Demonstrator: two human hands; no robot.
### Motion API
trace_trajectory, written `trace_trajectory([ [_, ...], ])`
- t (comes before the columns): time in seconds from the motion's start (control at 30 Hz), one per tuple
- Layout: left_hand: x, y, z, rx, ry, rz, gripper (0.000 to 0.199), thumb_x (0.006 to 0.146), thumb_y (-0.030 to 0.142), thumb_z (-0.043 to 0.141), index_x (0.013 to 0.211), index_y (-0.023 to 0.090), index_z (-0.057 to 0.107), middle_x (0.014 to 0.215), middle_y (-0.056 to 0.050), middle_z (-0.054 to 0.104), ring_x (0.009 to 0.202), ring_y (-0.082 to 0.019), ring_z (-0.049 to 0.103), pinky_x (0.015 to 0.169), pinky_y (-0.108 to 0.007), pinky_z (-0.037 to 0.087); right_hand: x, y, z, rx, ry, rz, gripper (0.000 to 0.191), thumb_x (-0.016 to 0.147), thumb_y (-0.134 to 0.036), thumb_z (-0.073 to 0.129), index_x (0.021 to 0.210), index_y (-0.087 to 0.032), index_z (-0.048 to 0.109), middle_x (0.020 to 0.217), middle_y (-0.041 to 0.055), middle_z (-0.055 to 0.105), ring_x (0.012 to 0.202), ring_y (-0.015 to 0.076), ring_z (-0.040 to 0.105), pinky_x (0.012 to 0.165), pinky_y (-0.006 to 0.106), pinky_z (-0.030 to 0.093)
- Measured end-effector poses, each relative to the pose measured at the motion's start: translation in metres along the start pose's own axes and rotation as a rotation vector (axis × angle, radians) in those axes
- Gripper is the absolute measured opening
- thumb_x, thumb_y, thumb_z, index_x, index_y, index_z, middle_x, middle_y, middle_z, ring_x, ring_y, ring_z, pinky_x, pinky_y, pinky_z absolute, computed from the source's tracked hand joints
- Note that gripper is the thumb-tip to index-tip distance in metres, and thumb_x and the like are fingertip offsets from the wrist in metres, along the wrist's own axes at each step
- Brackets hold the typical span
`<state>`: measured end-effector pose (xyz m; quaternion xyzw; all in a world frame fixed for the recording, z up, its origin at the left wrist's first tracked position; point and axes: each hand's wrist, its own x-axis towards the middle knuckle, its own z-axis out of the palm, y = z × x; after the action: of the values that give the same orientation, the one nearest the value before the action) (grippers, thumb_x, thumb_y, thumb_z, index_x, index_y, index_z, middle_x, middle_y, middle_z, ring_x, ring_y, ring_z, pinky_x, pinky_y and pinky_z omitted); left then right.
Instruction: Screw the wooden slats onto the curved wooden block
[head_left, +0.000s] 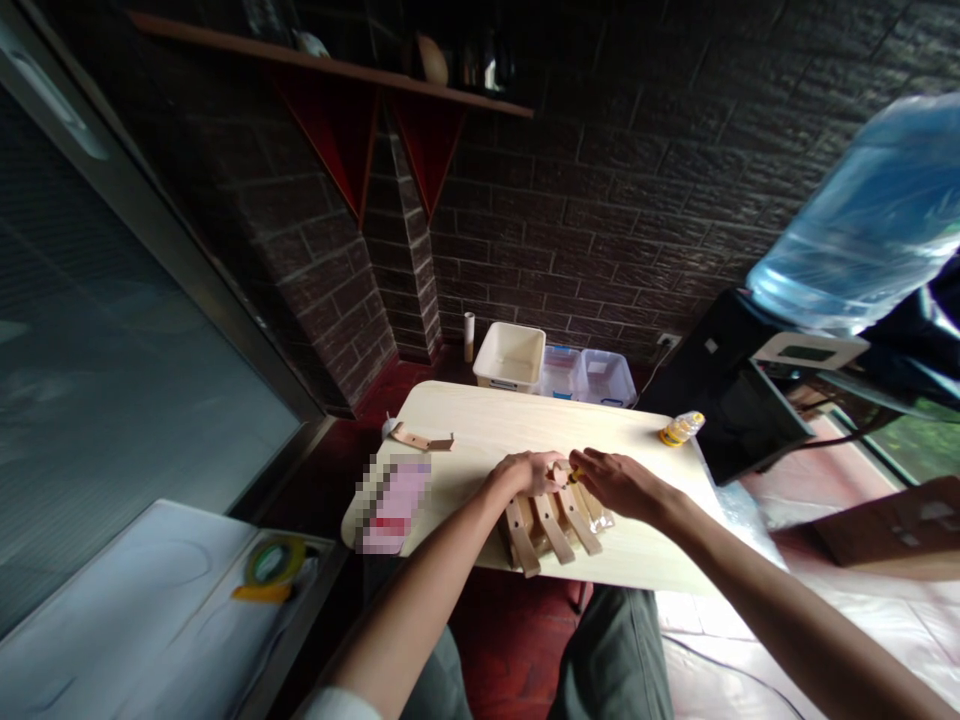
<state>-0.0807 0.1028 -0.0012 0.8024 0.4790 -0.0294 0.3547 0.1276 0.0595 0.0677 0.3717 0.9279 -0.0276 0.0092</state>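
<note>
The left hand (529, 472) grasps a small pale wooden piece (560, 474) from its left side, and the right hand (606, 480) seems to pinch a yellow-and-black item (576, 476) close against it; the fingers hide how firmly either is gripped, and also where the item meets the wood. Just on the body side of both hands, three wooden strips (553, 528) lie side by side, each with a dark spot that could be a hole or a screw head, over clear packaging (604, 521) on the worktop (480, 405). Working this closely, the left hand would do best as the steady one, its fingertips kept out of the line of the right hand's push, while the right hand keeps the item square to the wood and presses evenly rather than hard. The packaging looks slippery and uneven, so the wood could skid or rock; bracing it on bare worktop would probably give firmer support. The strips could also slide if a wrist drags across them. Farther out and to the left of the left hand lies a bent wooden strip (424, 442), and beyond the right hand, to its right, sits a yellow-and-clear bottle (682, 430), both well apart from the work.
</note>
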Motion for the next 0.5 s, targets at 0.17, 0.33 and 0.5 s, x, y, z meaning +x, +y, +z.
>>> trace_trajectory([
  [0.17,0.002,0.000,0.001,0.010,0.025,0.034,0.054,0.077,0.044,0.067,0.128,0.035,0.050,0.119,0.002,0.066,0.104,-0.019,0.063,0.084,-0.024,0.049,0.004,-0.002,0.006,0.029,-0.023,0.076,0.018,0.098,-0.026,0.040,0.110,-0.016,0.048,0.084,0.0074,0.068,0.069,0.0171,0.064,0.055,0.025,0.036],
  [0.33,0.004,0.000,0.000,0.030,0.010,0.016,0.054,0.076,0.049,0.066,0.126,0.034,0.052,0.123,0.000,0.065,0.104,-0.020,0.063,0.083,-0.025,0.050,0.005,0.000,0.011,0.017,-0.019,0.088,0.020,0.098,-0.028,0.040,0.111,-0.014,0.048,0.081,0.0086,0.068,0.068,0.0176,0.064,0.054,0.026,0.036],
  [0.5,0.005,-0.004,0.002,0.031,0.023,0.000,0.060,0.072,0.053,0.068,0.126,0.034,0.052,0.124,-0.001,0.064,0.104,-0.022,0.063,0.081,-0.028,0.051,0.002,0.001,0.005,0.010,0.018,0.013,0.026,0.093,-0.023,0.045,0.118,-0.015,0.048,0.103,0.0116,0.066,0.082,0.0188,0.064,0.064,0.027,0.043],
])
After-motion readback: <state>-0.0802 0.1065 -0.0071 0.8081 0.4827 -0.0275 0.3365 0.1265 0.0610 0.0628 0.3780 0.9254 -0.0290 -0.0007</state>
